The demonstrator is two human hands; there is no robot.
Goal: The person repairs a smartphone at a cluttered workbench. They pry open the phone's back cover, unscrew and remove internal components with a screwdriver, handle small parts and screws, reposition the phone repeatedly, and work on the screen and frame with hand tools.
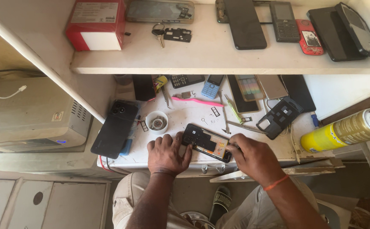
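An opened phone [205, 141] with its back off lies on the white worktop [185, 116], showing a black inner cover and an orange-edged battery area. My left hand [166, 154] rests on the worktop and steadies the phone's left end with thumb and fingers. My right hand [253, 156] presses on the phone's right end; a thin tool may be pinched in its fingers, but I cannot tell. A small white round dish [156, 122] with tiny parts stands just behind my left hand.
A black phone [114, 128] lies at the left edge. Tweezers [243, 126], a pink pry tool [197, 101], a black back frame [279, 117] and several phones lie behind. A yellow spray can [345, 129] is at right. A shelf above holds more phones and a red box [95, 23].
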